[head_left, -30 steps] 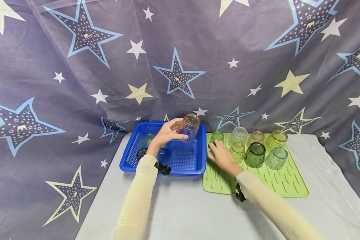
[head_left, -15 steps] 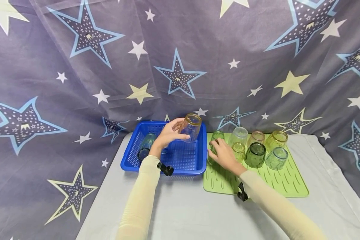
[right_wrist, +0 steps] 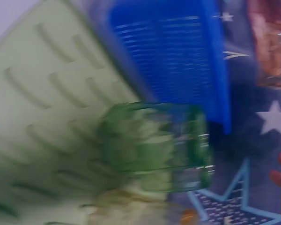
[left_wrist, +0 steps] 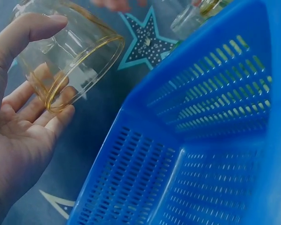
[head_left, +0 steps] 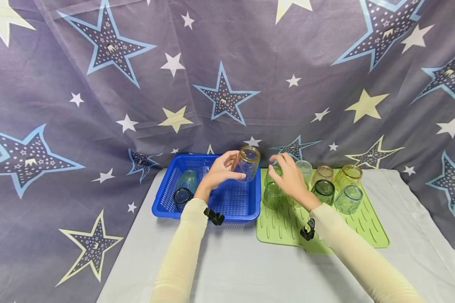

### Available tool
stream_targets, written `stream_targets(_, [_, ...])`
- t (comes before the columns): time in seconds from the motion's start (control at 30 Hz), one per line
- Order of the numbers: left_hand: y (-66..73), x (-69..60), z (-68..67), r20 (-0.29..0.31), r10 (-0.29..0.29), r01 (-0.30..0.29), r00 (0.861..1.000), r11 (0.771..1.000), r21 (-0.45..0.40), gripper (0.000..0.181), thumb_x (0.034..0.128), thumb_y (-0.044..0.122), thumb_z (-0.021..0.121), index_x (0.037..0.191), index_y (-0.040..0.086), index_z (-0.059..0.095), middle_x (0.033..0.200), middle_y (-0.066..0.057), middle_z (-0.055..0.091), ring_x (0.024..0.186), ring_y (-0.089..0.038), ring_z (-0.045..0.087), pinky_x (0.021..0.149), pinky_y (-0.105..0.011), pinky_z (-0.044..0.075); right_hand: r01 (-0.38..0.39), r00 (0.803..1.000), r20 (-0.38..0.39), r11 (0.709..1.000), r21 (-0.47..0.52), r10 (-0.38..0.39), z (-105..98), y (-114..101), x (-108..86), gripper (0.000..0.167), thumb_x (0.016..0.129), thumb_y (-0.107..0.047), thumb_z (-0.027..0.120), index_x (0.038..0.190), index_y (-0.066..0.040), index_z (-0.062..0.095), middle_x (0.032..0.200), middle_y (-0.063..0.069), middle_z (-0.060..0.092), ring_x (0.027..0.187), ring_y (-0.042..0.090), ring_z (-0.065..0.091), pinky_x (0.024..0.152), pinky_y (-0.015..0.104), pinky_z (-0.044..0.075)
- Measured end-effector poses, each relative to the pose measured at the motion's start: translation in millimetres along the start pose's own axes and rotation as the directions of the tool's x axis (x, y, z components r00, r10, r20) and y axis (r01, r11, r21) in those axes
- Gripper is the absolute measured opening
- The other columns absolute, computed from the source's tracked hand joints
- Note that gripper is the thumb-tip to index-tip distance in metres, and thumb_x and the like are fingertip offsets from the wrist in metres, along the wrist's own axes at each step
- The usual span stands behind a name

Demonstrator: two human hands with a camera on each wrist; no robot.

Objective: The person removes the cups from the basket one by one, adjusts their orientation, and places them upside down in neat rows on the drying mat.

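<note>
My left hand (head_left: 220,170) holds a clear drinking glass with an amber rim (head_left: 249,162) over the right side of the blue basket (head_left: 208,216). In the left wrist view, the thumb lies on one side of this glass (left_wrist: 61,51) and the fingers on the other. Over the back left of the green mat (head_left: 278,231), my right hand (head_left: 291,179) is raised with fingers spread and slightly bent, holding nothing. Just below it stands a green glass (head_left: 272,197); another green glass (head_left: 271,173) behind is partly hidden. The right wrist view is blurred.
In the basket's left side lie a green glass (head_left: 187,179) and a dark glass (head_left: 181,197). Several glasses crowd the mat, including a dark green one (head_left: 323,193), a blue-rimmed one (head_left: 349,200) and a yellow one (head_left: 348,176). A star-patterned curtain (head_left: 220,42) hangs behind.
My right hand has let go of the front-left green glass, rising and moving back and right. My left hand has shifted slightly right with the amber-rimmed glass.
</note>
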State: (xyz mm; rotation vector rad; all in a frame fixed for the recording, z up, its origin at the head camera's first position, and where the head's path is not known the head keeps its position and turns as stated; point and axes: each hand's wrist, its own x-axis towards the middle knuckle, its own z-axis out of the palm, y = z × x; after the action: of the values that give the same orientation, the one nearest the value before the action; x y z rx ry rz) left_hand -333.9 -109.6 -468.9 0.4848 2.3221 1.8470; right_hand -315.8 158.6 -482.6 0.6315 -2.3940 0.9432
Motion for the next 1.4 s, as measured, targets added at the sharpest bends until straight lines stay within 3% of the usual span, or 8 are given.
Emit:
stream_targets(0.17, [0.1,3.6,10.9,0.003,0.014,-0.014,1.0,1.0,-0.017,0.081,0.075,-0.001,0.085,0.147,0.01,0.049,0.144,-0.013,0.055,0.142,-0.03,0.048,0.121,-0.05,0.036,0.007,0.999,-0.049,0.999,0.05,-0.004,-12.5,-13.3,16.0,0.029,0.098,-0.024,0.055,0.123,-0.013,0.066,0.12,0.01,0.062,0.101,0.031,0.062,0.071,0.048,0.053])
stream_targets(0.33, [0.8,6.8,20.4,0.007,0.035,-0.035,0.999,0.998,-0.047,0.081,0.0731,-0.004,0.085,0.146,0.008,0.05,0.144,-0.015,0.055,0.141,-0.031,0.049,0.121,-0.049,0.036,0.014,1.0,-0.014,0.996,0.09,-0.012,-18.1,-25.5,25.7,0.035,0.1,-0.031,0.054,0.13,-0.014,0.063,0.127,0.01,0.06,0.108,0.034,0.063,0.08,0.052,0.054])
stream_targets(0.57, [3.9,7.2,31.0,0.04,0.052,-0.049,0.998,0.997,-0.058,0.083,0.0745,-0.004,0.084,0.148,0.006,0.047,0.144,-0.016,0.054,0.142,-0.031,0.048,0.121,-0.048,0.036,0.018,0.998,0.052,0.994,0.112,-0.024,-16.6,-36.4,29.9,0.045,0.097,-0.037,0.062,0.137,-0.017,0.058,0.132,0.009,0.057,0.105,0.031,0.064,0.079,0.051,0.056])
stream_targets(0.83, [4.7,6.9,40.5,0.073,0.081,-0.075,0.994,0.994,-0.074,0.084,0.0733,-0.005,0.083,0.147,0.006,0.046,0.146,-0.014,0.054,0.142,-0.028,0.049,0.12,-0.041,0.038,0.029,0.997,0.072,0.995,0.095,-0.036,-14.4,-44.3,31.6,0.052,0.092,-0.039,0.068,0.138,-0.017,0.057,0.133,0.008,0.056,0.104,0.028,0.064,0.073,0.047,0.057])
stream_targets(1.07, [5.8,7.9,47.3,0.089,0.098,-0.091,0.991,0.992,-0.083,0.083,0.0722,-0.004,0.083,0.146,0.008,0.047,0.146,-0.012,0.055,0.141,-0.026,0.05,0.12,-0.046,0.039,0.044,0.997,0.068,0.997,0.063,-0.048,-11.5,-41.8,30.4,0.05,0.092,-0.038,0.069,0.137,-0.018,0.059,0.13,0.008,0.058,0.094,0.028,0.065,0.068,0.043,0.056])
stream_targets(1.4, [8.4,7.7,51.7,0.099,0.093,-0.081,0.991,0.99,-0.118,0.083,0.0735,-0.007,0.081,0.148,0.003,0.046,0.149,-0.017,0.053,0.144,-0.029,0.047,0.122,-0.038,0.036,0.107,0.993,0.045,0.994,0.036,-0.108,-14.0,-41.1,29.4,0.036,0.093,-0.032,0.069,0.125,-0.015,0.067,0.117,0.008,0.061,0.075,0.019,0.059,0.057,0.033,0.048])
